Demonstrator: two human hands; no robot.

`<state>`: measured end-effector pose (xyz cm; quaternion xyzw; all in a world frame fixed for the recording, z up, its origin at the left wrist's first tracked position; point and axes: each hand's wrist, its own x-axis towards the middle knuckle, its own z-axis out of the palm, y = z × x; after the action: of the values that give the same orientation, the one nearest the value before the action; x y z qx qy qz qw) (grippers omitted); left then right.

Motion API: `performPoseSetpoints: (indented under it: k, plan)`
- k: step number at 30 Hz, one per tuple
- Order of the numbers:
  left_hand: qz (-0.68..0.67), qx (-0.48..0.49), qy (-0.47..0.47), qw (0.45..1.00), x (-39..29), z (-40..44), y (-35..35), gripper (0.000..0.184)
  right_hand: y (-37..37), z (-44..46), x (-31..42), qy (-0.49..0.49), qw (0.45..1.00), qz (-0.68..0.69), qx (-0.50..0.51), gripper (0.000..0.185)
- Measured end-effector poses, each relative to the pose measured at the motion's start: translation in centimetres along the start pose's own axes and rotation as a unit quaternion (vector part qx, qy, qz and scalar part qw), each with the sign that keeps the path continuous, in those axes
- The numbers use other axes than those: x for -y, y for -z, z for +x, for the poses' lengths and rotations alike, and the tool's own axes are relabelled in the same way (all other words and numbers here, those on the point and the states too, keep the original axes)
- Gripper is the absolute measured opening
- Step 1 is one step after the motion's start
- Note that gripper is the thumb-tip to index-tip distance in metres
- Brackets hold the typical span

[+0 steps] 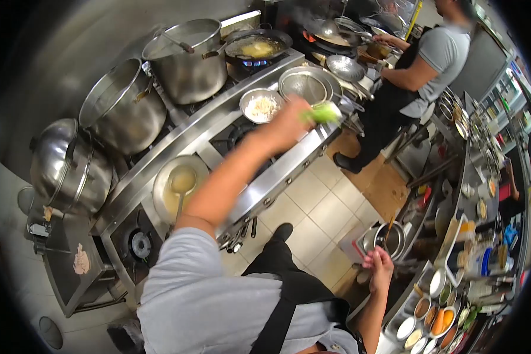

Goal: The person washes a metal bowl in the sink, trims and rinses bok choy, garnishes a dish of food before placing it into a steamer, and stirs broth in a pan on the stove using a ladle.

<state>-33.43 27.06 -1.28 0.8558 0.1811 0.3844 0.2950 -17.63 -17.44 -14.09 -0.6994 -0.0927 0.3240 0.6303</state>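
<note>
Stretched out over the front edge of the stove, my left hand [289, 127] is closed round a green item [323, 112] with a pale end, blurred by motion. Just beyond it are a metal bowl [261, 106] of pale shredded food and a round strainer [304, 87]. Under my left forearm, a ladle [182, 179] rests in a wok [162, 187] of cloudy liquid. My right hand [380, 263] is lower right, its fingers curled together beside a metal pot [389, 241]; whatever they hold is too small to make out.
Large steel pots [189, 74] line the back left. A pan [257, 47] of yellow oil sits over a blue flame. Another person [425, 71] works at woks at the upper right. Ingredient containers [423, 307] fill the right counter. Tiled floor [312, 218] lies between.
</note>
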Motion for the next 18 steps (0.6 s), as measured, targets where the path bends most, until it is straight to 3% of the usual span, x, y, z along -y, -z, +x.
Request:
performPoseSetpoints:
  k: [1,4,5,6,8,11,14,15,16,18]
  plan:
    - [0.110,-0.101,-0.004,0.989,3.2,4.5,4.2,0.032,0.4,1.3,0.0,-0.003,1.000,-0.003,-0.010,0.036]
    - [0.295,-0.235,0.049,0.925,11.7,13.5,16.8,0.023,0.9,4.9,1.0,-0.032,0.998,0.003,-0.062,0.032]
    - [0.379,-0.170,0.122,0.901,13.5,16.3,20.8,0.025,1.3,6.2,1.0,-0.027,0.996,0.012,-0.085,0.029]
    - [0.442,-0.163,0.141,0.870,17.2,18.1,23.8,0.025,2.0,7.5,1.0,-0.010,0.996,0.042,-0.074,0.029]
    - [0.492,-0.082,0.352,0.792,21.1,21.5,27.3,0.027,2.4,9.6,2.3,0.008,0.990,-0.052,-0.130,0.028]
    - [0.543,-0.071,0.406,0.731,32.3,23.5,31.4,0.034,3.2,11.8,3.7,0.044,0.983,-0.115,-0.140,0.028]
    - [0.634,-0.009,0.384,0.671,40.5,22.3,34.2,0.044,3.5,13.1,4.3,0.039,0.956,-0.211,-0.200,0.028]
    - [0.607,0.005,0.337,0.720,44.7,20.9,36.1,0.047,1.9,12.5,6.1,0.041,0.944,-0.252,-0.211,0.027]
    - [0.608,0.026,0.317,0.727,46.2,22.8,35.4,0.048,0.0,11.6,8.9,0.032,0.941,-0.261,-0.214,0.029]
    - [0.638,0.023,0.275,0.719,45.8,26.3,32.7,0.051,0.5,10.7,7.1,0.035,0.937,-0.255,-0.236,0.030]
